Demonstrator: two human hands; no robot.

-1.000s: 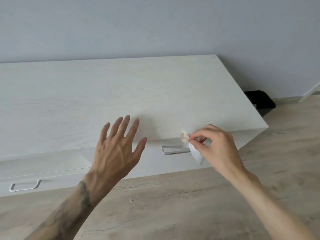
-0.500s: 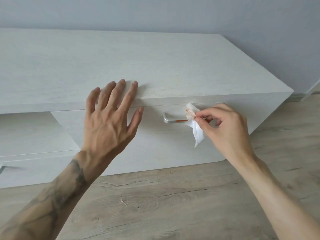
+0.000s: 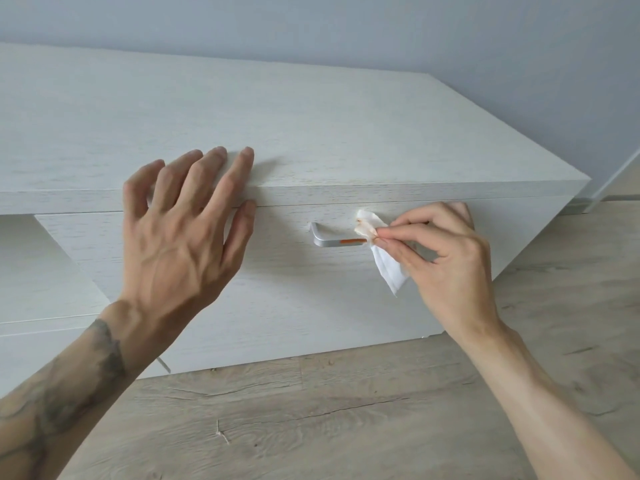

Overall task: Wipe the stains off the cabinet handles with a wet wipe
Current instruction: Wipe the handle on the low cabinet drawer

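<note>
Your cabinet (image 3: 311, 133) now fills most of the view. A second ago you looked down on it from higher; you have since come lower and closer, so its front faces you. Your left hand (image 3: 180, 244), to the left of the handle (image 3: 329, 239), hung in the air over the top a second ago. Now its fingers (image 3: 239, 168) are spread and nearly straight, with the tips resting on the front edge of the top and the thumb at the seam below, holding nothing. That looks like a brace, which should let you press harder.

Your right hand (image 3: 446, 258) has stayed at the handle's right end. Its thumb and forefinger pinch the wipe (image 3: 388, 268), and the other fingers are curled behind. The wipe touches the bar at that end, one corner standing above the handle and the rest hanging below it. That upper corner carries orange-brown smears, so some dirt has come off.

The orange stain (image 3: 353, 241) on the front of the bar, just left of the wipe, looks much the same as half a second ago. I judge this handle barely begun. Draw the wipe leftward along the bar over the streak, and turn it to a clean part first, or you may spread the colour.
</note>
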